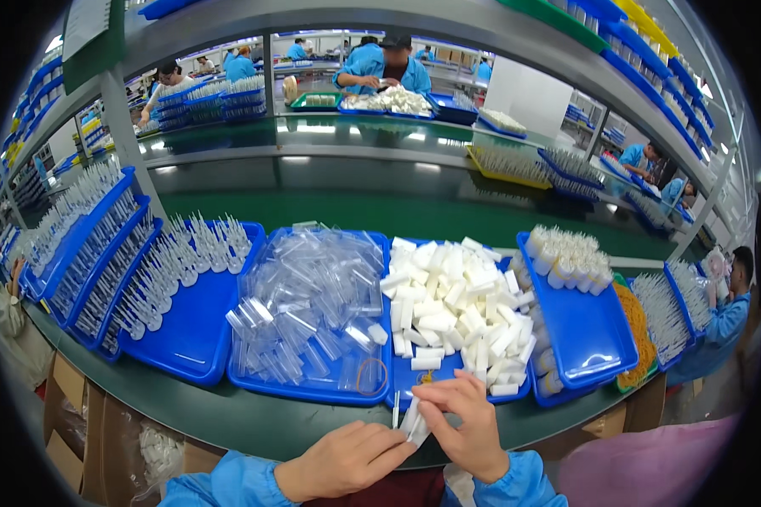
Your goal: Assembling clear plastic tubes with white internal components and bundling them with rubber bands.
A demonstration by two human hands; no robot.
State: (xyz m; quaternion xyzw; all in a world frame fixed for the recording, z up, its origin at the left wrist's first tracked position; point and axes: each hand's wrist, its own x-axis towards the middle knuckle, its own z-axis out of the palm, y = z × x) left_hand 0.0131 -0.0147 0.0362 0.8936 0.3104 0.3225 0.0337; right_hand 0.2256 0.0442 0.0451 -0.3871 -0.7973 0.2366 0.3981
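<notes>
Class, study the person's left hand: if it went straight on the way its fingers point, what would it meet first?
Past the small pale piece at its fingertips, the left hand would probably meet the right hand first, though depth is hard to judge here.

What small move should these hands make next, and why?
Perhaps gently straighten the pale piece: it tilts between the left hand and right hand, with fingers of both at it, so a small turn seems easy.
</notes>
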